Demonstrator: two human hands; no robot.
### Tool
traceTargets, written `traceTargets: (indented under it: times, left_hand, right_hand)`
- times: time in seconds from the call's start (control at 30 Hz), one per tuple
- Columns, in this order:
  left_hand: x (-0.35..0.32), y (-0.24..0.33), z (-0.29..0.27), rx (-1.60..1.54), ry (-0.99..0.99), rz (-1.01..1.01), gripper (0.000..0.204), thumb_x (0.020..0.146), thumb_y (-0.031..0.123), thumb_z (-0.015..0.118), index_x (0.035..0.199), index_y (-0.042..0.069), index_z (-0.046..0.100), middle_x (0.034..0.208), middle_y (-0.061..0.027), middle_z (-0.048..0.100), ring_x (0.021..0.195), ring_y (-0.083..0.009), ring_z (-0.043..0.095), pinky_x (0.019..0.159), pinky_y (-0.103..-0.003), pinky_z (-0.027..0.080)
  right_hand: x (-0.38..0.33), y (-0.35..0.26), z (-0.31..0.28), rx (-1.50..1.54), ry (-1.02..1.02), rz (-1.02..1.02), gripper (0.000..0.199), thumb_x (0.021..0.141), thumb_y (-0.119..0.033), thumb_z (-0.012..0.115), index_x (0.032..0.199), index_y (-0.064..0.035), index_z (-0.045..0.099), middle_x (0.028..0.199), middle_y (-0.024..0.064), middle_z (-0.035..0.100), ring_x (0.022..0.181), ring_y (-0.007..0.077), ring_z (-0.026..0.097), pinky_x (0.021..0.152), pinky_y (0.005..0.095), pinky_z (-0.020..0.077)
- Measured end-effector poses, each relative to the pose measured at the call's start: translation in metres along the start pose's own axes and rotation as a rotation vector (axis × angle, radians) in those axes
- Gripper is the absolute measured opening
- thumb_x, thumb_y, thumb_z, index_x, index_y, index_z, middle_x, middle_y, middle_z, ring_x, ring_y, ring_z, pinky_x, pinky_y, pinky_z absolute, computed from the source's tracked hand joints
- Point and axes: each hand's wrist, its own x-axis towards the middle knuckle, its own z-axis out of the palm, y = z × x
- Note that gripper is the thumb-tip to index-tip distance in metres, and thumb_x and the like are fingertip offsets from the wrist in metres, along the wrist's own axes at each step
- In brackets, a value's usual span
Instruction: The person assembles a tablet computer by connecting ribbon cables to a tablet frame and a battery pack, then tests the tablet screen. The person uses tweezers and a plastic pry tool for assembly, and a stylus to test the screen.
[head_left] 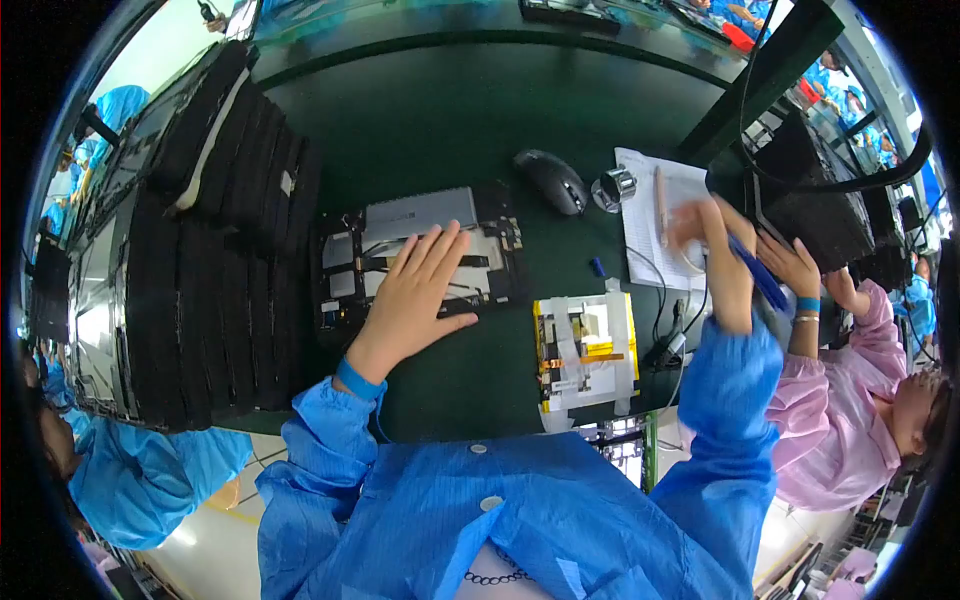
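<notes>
My left hand lies flat with its fingers spread on an opened tablet-like device, its grey battery and circuit parts bared in a black surround. A blue strap circles that wrist. My right hand is smeared by motion over the right edge of the white paper sheets. A blurred blue object shows beside my right forearm; its kind and whether I hold it cannot be made out. A pale, pencil-like stick lies on the paper.
Tall stacks of black-edged panels stand at left. A black mouse, a metal cylinder, a small blue cap and a taped yellow-edged circuit assembly lie on the green table. At right, a pink-sleeved co-worker's hand touches black panels.
</notes>
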Motion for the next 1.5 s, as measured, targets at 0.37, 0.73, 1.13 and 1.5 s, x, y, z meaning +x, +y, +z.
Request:
traceTargets:
  times: [0.37,0.73,1.13,1.5]
  left_hand:
    - [0.065,-0.051,0.016,0.015,-0.021,-0.011,0.093,0.073,0.046,0.068,0.144,0.007,0.022,0.148,-0.0132,0.025,0.136,-0.0289,0.023,0.112,-0.042,0.018]
    - [0.132,-0.118,0.037,-0.034,-0.068,0.044,0.089,0.072,0.046,0.069,0.142,0.009,0.027,0.147,-0.0121,0.027,0.135,-0.0305,0.025,0.111,-0.043,0.019]
    - [0.21,-0.171,0.048,-0.078,0.009,0.229,0.08,0.072,0.043,0.07,0.134,0.002,0.038,0.137,-0.0176,0.041,0.126,-0.0328,0.038,0.106,-0.042,0.029]
    - [0.182,-0.08,-0.012,-0.309,0.575,-0.035,0.065,0.084,0.032,0.058,0.138,0.006,0.033,0.146,-0.0193,0.023,0.132,-0.0377,0.027,0.108,-0.053,0.019]
  right_hand:
    - [0.075,0.093,0.088,-0.705,-0.379,-0.157,0.041,0.084,-0.039,0.062,0.095,-0.0052,0.042,0.099,0.0123,0.057,0.102,0.036,0.057,0.102,0.06,0.0225]
    - [0.102,0.061,0.02,0.034,-0.278,-0.015,0.021,0.092,-0.015,0.056,0.093,-0.0057,0.037,0.114,0.02,0.051,0.121,0.0262,0.046,0.089,0.0326,0.0403]
    - [0.068,0.053,0.135,-0.542,-0.525,-0.214,0.057,0.062,-0.015,0.07,0.106,0.0039,0.04,0.092,0.0208,0.055,0.095,0.0374,0.055,0.086,0.0416,0.0431]
    - [0.077,0.025,0.142,-0.619,-0.573,-0.354,0.058,0.063,-0.009,0.067,0.112,0.0064,0.041,0.105,0.0236,0.055,0.107,0.0379,0.051,0.097,0.0441,0.0381]
